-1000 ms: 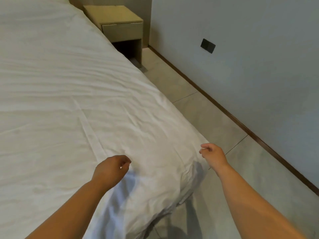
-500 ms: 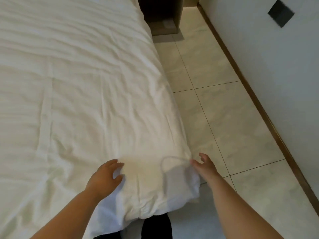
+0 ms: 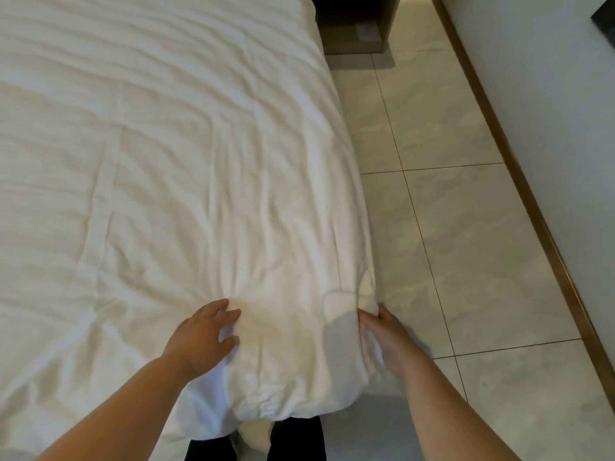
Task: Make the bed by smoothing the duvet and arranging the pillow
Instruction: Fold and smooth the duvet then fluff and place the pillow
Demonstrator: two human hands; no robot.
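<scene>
A white, wrinkled duvet (image 3: 166, 161) covers the bed and fills the left and middle of the head view. Its near right corner hangs over the bed's foot just in front of me. My left hand (image 3: 203, 337) rests flat on top of the duvet near that corner, fingers spread and slightly bent. At the corner's right side edge, my right hand (image 3: 389, 337) has thumb and fingers curled round the fabric. A fold of cloth covers part of its palm. No pillow is in view.
A wooden nightstand (image 3: 352, 31) stands at the bed's far right side. Pale floor tiles (image 3: 466, 244) run between the bed and a wall with a brown baseboard (image 3: 519, 154). A black wall socket (image 3: 604, 15) shows at the top right. My dark trouser legs (image 3: 293, 440) stand below the corner.
Both hands came down onto the duvet corner. The left hand opened and settled on top; the right hand moved in and took hold of the side edge. The view tilted down.
</scene>
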